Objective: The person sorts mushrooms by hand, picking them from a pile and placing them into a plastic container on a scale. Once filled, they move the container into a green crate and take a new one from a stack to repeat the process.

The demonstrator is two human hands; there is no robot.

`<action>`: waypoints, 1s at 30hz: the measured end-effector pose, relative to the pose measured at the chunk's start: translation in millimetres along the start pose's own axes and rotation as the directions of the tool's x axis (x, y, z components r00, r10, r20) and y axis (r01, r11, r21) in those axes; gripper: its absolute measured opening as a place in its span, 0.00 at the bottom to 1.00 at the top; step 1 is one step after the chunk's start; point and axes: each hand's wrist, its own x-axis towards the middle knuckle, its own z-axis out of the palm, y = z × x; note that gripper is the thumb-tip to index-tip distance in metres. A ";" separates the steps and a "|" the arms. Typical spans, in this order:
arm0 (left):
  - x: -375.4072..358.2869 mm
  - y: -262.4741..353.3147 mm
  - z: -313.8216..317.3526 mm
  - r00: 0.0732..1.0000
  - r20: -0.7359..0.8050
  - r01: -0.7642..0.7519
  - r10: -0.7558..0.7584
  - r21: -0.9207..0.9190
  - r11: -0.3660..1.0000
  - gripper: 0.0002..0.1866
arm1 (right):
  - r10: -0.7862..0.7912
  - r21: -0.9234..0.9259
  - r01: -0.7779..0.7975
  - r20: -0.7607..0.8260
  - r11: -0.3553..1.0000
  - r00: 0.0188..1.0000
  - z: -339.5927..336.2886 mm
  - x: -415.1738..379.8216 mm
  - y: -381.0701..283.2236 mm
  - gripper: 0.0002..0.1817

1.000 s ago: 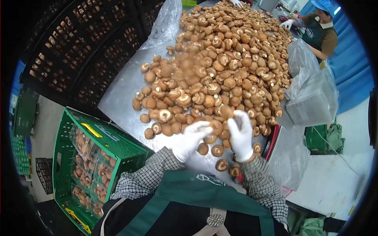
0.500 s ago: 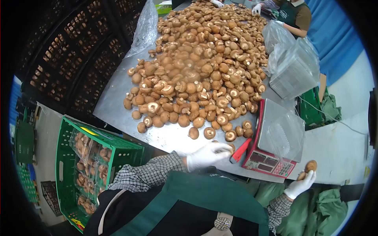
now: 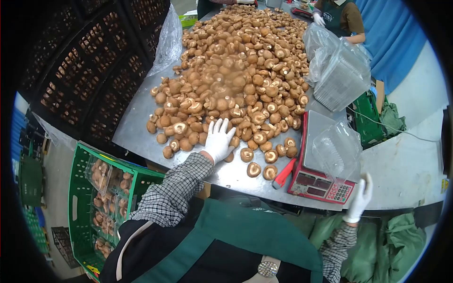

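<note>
My left hand (image 3: 219, 141), in a white glove, lies with spread fingers at the near edge of a large heap of brown mushrooms (image 3: 226, 94) on the metal table. Its fingertips touch the front mushrooms. Loose mushrooms (image 3: 254, 169) sit to its right, some with gills and stems turned up. My right hand (image 3: 359, 198), also gloved, is raised beside the right corner of a red scale (image 3: 321, 186), fingers stretched upward and no mushroom showing in them. On the scale's pan rests a clear plastic tray (image 3: 336, 148).
A red-handled tool (image 3: 284, 174) lies left of the scale. Stacked clear trays (image 3: 342, 78) stand behind it. A green crate (image 3: 75, 203) with packed mushrooms is at lower left, beside black crates (image 3: 71, 85). A co-worker (image 3: 347, 19) stands at the far right.
My left hand has moved left and forward from beside the red-handled tool to the heap. My right hand no longer shows the mushrooms it held and has turned upright by the scale.
</note>
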 end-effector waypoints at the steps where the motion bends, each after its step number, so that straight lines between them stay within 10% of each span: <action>1: -0.9 2.0 -1.5 1.000 0.004 -0.005 0.005 0.006 1.000 0.30 | 0.000 0.130 -0.012 0.096 0.991 0.995 20.4 -9.3 -12.3 0.17; 13: -26.2 8.3 5.0 0.981 -0.115 -0.155 0.159 0.038 0.987 0.14 | -0.408 0.348 0.221 0.687 0.911 0.601 208.1 -102.0 -82.3 0.18; 18: -39.3 53.3 -22.3 0.985 -0.171 -0.086 -0.030 -0.631 0.771 0.11 | -0.141 0.361 -0.247 0.774 0.899 0.617 211.5 -111.2 -82.3 0.21; 21: -40.7 87.6 -29.5 0.978 -0.205 -0.144 -0.039 -0.797 0.586 0.09 | 0.045 0.359 -0.599 0.832 0.716 0.552 214.9 -108.8 -65.4 0.20; 24: -34.0 95.8 -36.3 0.982 0.191 0.183 -0.004 -0.931 0.315 0.12 | 0.159 0.362 -0.842 0.877 0.399 0.452 211.3 -113.4 -49.1 0.17; 27: -19.2 80.9 -30.1 0.997 0.080 0.079 -0.008 -0.963 0.259 0.14 | 0.190 0.382 -0.896 0.885 0.225 0.425 193.1 -104.3 -64.1 0.17; 30: 23.1 30.3 -22.5 0.953 -0.287 -0.075 -0.100 -0.543 0.837 0.15 | 0.195 0.407 -0.890 0.874 0.207 0.445 177.7 -98.3 -55.5 0.18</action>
